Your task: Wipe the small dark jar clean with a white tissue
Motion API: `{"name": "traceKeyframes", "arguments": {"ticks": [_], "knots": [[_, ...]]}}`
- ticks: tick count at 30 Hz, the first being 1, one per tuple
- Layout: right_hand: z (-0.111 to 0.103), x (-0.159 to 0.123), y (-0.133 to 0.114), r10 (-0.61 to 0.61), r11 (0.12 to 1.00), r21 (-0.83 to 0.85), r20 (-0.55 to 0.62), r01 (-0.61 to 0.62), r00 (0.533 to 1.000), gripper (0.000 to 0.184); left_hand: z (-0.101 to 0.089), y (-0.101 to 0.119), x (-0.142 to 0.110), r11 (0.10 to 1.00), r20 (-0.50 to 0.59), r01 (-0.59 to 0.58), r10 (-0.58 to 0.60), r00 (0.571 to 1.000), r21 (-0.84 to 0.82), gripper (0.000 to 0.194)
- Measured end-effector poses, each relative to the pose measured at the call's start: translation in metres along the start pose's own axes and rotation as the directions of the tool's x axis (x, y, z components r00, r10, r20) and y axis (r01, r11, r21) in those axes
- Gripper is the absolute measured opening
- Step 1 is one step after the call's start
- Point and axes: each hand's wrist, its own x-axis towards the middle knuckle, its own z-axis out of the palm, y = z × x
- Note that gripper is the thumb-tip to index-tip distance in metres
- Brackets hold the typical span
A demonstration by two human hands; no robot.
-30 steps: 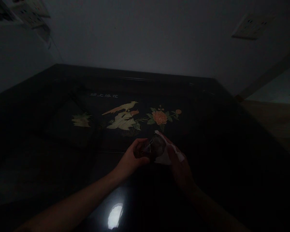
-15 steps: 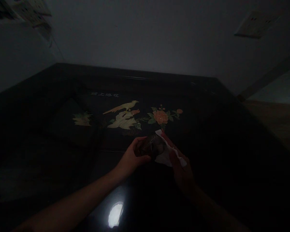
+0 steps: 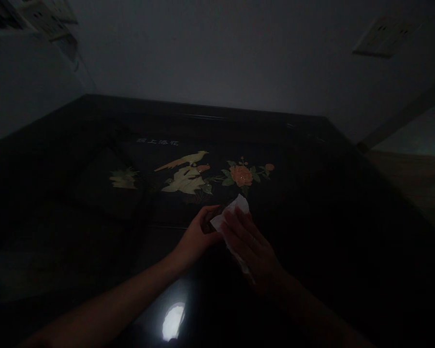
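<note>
My left hand [image 3: 199, 227] wraps round the left side of a small dark, glossy object [image 3: 211, 218] of a kind I cannot make out in the dimness. A crumpled white tissue [image 3: 239, 204] lies over the object's right side, hiding most of it. My right hand [image 3: 248, 241] holds this tissue under its fingers and presses it against the object. Both hands meet above the near part of a black lacquered surface [image 3: 188, 270], just below its inlaid flower picture.
The black surface bears an inlaid bird on a pale rock [image 3: 186, 176], an orange flower [image 3: 241, 175] and white characters. A bright light reflection [image 3: 173, 321] shows near the front. Behind rises a grey wall [image 3: 210, 53] with a socket plate [image 3: 382, 37] at right.
My right hand has moved left with the tissue, from the object's right side to over its top. The object is now mostly covered. My left hand keeps its hold in place.
</note>
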Motion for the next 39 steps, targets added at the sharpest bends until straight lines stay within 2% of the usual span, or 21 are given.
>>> {"name": "traceKeyframes", "arguments": {"ticks": [3, 5, 9, 12, 15, 18, 21, 24, 26, 27, 29, 32, 34, 36, 39], "knots": [[-0.001, -0.001, 0.001, 0.011, 1.0, -0.002, 0.029, -0.011, 1.0, 0.064, 0.001, 0.001, -0.001, 1.0, -0.013, 0.01, -0.01, 1.0, 0.01, 0.059], [-0.001, -0.002, 0.001, 0.048, 0.998, 0.035, 0.008, -0.048, 0.999, 0.063, 0.002, 0.001, 0.0, 1.0, -0.014, -0.006, 0.006, 1.0, 0.015, 0.06], [-0.001, 0.0, -0.001, 0.218, 0.96, 0.2, -0.088, -0.198, 0.972, 0.057, 0.001, 0.0, 0.003, 0.998, 0.012, -0.056, 0.056, 0.998, 0.014, 0.061], [0.0, 0.002, -0.003, 0.44, 0.844, 0.388, -0.102, -0.371, 0.892, 0.044, 0.001, 0.002, 0.003, 0.998, 0.02, -0.062, 0.061, 0.998, 0.032, 0.065], [-0.001, 0.006, -0.003, 0.653, 0.627, 0.587, -0.037, -0.512, 0.756, 0.039, 0.003, 0.005, 0.001, 0.999, 0.036, -0.041, 0.04, 0.999, 0.031, 0.069], [-0.003, 0.011, 0.001, 0.76, 0.434, 0.696, 0.058, -0.572, 0.648, 0.043, 0.006, 0.008, -0.001, 0.999, 0.065, -0.027, 0.025, 0.998, 0.023, 0.07], [-0.003, 0.013, 0.004, 0.798, 0.319, 0.756, 0.112, -0.571, 0.593, 0.044, 0.006, 0.009, 0.0, 1.0, 0.081, -0.024, 0.023, 0.996, 0.014, 0.069], [-0.003, 0.012, 0.004, 0.81, 0.27, 0.787, 0.126, -0.555, 0.573, 0.045, 0.005, 0.008, 0.001, 1.0, 0.088, -0.027, 0.027, 0.996, -0.001, 0.07], [-0.003, 0.009, 0.002, 0.803, 0.294, 0.789, 0.103, -0.54, 0.587, 0.044, 0.005, 0.007, 0.001, 1.0, 0.089, -0.026, 0.026, 0.996, -0.003, 0.07], [-0.003, 0.007, 0.001, 0.789, 0.333, 0.776, 0.081, -0.535, 0.609, 0.044, 0.005, 0.007, 0.001, 1.0, 0.086, -0.025, 0.025, 0.996, -0.003, 0.069], [-0.004, 0.003, 0.0, 0.734, 0.465, 0.704, 0.032, -0.537, 0.678, 0.044, 0.006, 0.008, 0.001, 1.0, 0.075, -0.025, 0.025, 0.997, -0.007, 0.068], [-0.005, -0.002, 0.002, 0.586, 0.706, 0.509, -0.029, -0.492, 0.81, 0.043, 0.006, 0.008, 0.001, 1.0, 0.059, -0.026, 0.026, 0.998, -0.001, 0.066], [-0.006, -0.003, 0.004, 0.45, 0.831, 0.386, -0.043, -0.4, 0.892, 0.044, 0.005, 0.007, 0.001, 1.0, 0.057, -0.03, 0.029, 0.998, 0.002, 0.065], [-0.007, -0.003, 0.005, 0.3, 0.919, 0.282, -0.048, -0.276, 0.953, 0.048, 0.004, 0.006, 0.002, 0.999, 0.055, -0.042, 0.042, 0.998, -0.008, 0.064], [-0.007, 0.0, 0.005, 0.125, 0.982, 0.149, -0.038, -0.118, 0.991, 0.054, 0.004, 0.006, 0.002, 0.999, 0.049, -0.04, 0.04, 0.998, 0.001, 0.061]]}}
